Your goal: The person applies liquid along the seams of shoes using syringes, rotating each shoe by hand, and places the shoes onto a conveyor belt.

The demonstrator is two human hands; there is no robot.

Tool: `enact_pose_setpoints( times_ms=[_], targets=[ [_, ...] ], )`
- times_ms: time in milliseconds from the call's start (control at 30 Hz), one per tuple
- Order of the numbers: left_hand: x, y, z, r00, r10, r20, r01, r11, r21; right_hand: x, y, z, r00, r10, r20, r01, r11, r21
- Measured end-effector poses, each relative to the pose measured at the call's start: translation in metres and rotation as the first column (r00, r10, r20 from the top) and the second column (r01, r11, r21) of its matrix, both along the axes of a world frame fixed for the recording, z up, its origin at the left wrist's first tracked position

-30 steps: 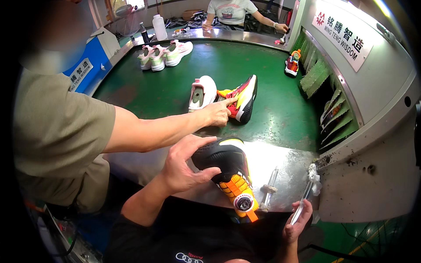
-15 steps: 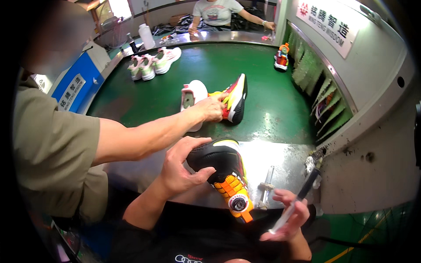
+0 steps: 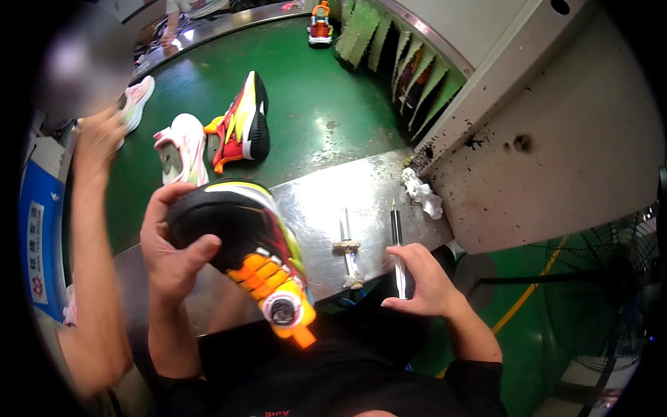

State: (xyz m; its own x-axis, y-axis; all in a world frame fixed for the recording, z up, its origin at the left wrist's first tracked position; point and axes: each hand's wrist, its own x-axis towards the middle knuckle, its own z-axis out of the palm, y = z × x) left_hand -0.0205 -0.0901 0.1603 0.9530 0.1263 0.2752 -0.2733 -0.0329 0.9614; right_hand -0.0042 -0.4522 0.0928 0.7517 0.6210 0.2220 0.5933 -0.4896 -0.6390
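My left hand grips a sneaker by its black end, with the thumb on the near side and the fingers behind. The sneaker is tilted; its orange ribbed part and round dial point down toward me. My right hand curls round a slim pen-like tool with a black upper part, a pale lower part and a thin tip pointing away from me. Left of that tool, a syringe-shaped object rests on the metal ledge.
On the green surface stand a pink-and-white shoe, a red-and-yellow sneaker and a farther orange-red one. A co-worker's hand reaches a pale shoe. Crumpled white paper lies beside the machine's wall; a black fan stands right.
The view has swung right. My right hand has brought the pen-like tool over the metal ledge, its tip pointing away. The co-worker's hand has left the red-and-yellow sneaker for the pale shoes.
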Motion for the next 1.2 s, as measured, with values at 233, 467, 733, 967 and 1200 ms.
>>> enact_pose_setpoints(
  times_ms=[233,467,733,967,1200],
  targets=[
    [0.022,0.020,-0.043,0.998,-0.033,-0.055,0.015,0.951,-0.310,0.007,-0.021,0.000,0.996,-0.073,0.058,0.082,0.982,-0.172],
    [0.024,0.042,-0.078,0.997,-0.036,-0.069,-0.002,0.878,-0.479,0.008,-0.012,-0.013,0.989,-0.119,-0.092,0.106,0.985,-0.136],
    [0.019,0.045,-0.080,0.992,-0.112,-0.065,0.059,0.839,-0.541,-0.017,-0.003,0.007,0.814,-0.108,-0.571,0.269,0.941,0.205],
    [0.004,0.051,-0.072,0.989,-0.130,-0.073,0.078,0.868,-0.490,-0.003,0.084,0.056,0.658,0.618,-0.431,0.150,0.453,0.879],
    [-0.005,0.054,-0.070,0.970,-0.242,0.013,0.225,0.879,-0.422,0.008,0.147,0.066,0.367,0.881,-0.299,0.096,0.284,0.954]
  ],
)
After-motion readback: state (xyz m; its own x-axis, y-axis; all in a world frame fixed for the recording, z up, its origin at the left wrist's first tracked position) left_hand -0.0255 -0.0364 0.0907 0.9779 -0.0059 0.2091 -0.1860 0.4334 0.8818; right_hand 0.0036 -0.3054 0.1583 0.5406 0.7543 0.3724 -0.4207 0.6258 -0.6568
